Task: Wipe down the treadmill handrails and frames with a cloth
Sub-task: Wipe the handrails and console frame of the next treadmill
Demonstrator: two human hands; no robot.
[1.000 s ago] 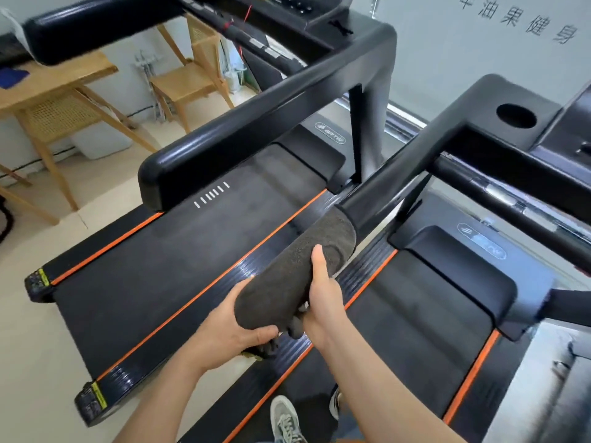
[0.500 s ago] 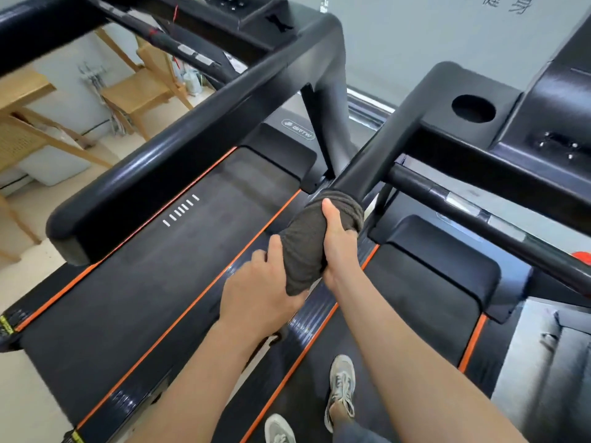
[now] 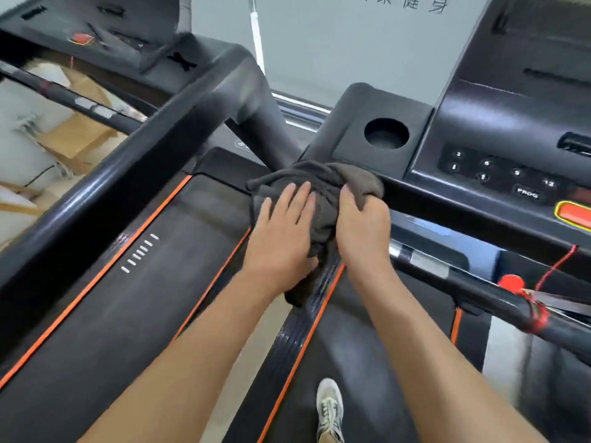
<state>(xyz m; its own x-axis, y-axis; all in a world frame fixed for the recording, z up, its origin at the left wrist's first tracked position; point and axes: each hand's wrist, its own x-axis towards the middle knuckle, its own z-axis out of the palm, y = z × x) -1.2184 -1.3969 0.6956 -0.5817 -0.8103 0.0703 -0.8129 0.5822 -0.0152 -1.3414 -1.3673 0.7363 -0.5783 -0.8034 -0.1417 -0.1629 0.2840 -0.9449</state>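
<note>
Dark grey cloth (image 3: 323,183), black treadmill deck (image 3: 96,314) edged orange.

Hemmed in ahead by console (image 3: 499,145) and cupholder (image 3: 386,133). Blocked leftward by neighbouring handrail (image 3: 105,190) and its upright (image 3: 256,113). Barred on the right by crossbar (image 3: 463,279) with red cord (image 3: 556,266). Open below over the belt (image 3: 358,346).

Cloth (image 3: 323,190): we slid it up the handrail toward twelve o'clock, now bunched at the console corner (image 3: 355,145); left hand (image 3: 281,238) flattened.
</note>
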